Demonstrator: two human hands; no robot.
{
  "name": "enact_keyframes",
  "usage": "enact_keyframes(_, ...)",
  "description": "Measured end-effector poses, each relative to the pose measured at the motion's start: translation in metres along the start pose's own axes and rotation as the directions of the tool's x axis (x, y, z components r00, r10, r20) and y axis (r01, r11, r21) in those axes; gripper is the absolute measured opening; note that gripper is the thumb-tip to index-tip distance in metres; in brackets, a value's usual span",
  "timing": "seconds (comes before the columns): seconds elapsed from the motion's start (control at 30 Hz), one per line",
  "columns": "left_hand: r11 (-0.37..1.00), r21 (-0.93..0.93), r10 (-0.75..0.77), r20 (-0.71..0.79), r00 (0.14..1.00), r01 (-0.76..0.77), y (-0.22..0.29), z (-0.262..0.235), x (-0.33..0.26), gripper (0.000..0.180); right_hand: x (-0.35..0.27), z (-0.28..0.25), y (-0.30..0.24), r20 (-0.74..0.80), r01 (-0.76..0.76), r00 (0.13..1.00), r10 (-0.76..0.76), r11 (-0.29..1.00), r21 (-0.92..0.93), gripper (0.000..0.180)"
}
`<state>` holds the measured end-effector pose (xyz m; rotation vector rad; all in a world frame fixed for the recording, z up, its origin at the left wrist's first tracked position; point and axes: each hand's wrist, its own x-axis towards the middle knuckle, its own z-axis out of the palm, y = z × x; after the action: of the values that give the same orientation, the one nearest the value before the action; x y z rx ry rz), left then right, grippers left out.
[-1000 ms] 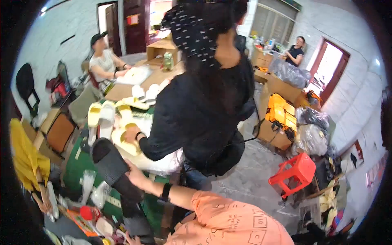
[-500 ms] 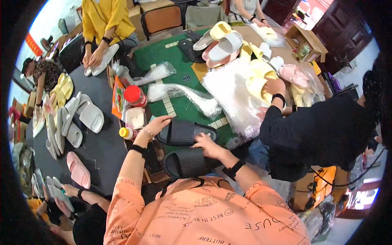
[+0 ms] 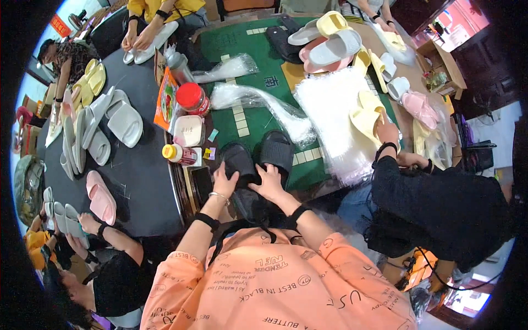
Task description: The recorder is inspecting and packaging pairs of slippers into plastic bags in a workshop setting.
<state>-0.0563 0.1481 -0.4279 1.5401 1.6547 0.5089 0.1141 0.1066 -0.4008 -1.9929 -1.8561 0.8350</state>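
Observation:
Two black slippers lie side by side at the near edge of the green table, toes pointing away from me. My left hand [image 3: 224,180] is closed on the left black slipper [image 3: 237,156], its thumb toward the middle. On the right black slipper [image 3: 277,153], my right hand [image 3: 269,181] has its fingers over the near part and its thumb turned inward. Part of each sole is hidden by my hands. Below them, close to my body, is another dark shape [image 3: 251,205] that I cannot make out clearly.
Left of the slippers stand a yellow-capped bottle [image 3: 179,154], a white tub [image 3: 188,131] and a red-lidded jar [image 3: 192,99]. Beyond lie clear plastic bags [image 3: 264,107] and a bag stack [image 3: 324,121]. A co-worker at right handles a yellow slipper [image 3: 367,118]. Grey slippers [image 3: 124,118] lie left.
The black slippers have turned from pointing left to pointing away from me, now next to each other. Both my hands have come closer together at their near ends. The view has shifted.

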Motion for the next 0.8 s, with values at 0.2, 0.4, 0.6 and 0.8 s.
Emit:
enact_keyframes(0.2,0.957,-0.167,-0.236,0.028,0.971,0.237,0.025,0.013,-0.009,0.089,-0.016,0.004,0.027,0.008,0.112,0.994,-0.112,0.993,0.035,0.059)
enact_keyframes(0.4,0.999,0.039,-0.009,-0.139,0.99,0.014,0.035,0.004,0.007,0.092,-0.013,-0.011,0.035,0.078,0.196,0.978,-0.195,0.981,-0.008,0.05)
enact_keyframes(0.6,0.986,0.091,-0.126,-0.147,0.981,0.14,0.026,0.025,0.0,0.08,-0.002,-0.044,0.065,-0.233,-0.065,0.877,0.42,0.585,0.808,0.01)
enact_keyframes(0.8,0.922,0.322,-0.131,-0.268,0.955,0.217,0.073,0.033,-0.011,0.061,0.04,-0.038,0.17,-0.409,-0.323,0.627,0.663,0.699,0.638,0.015)
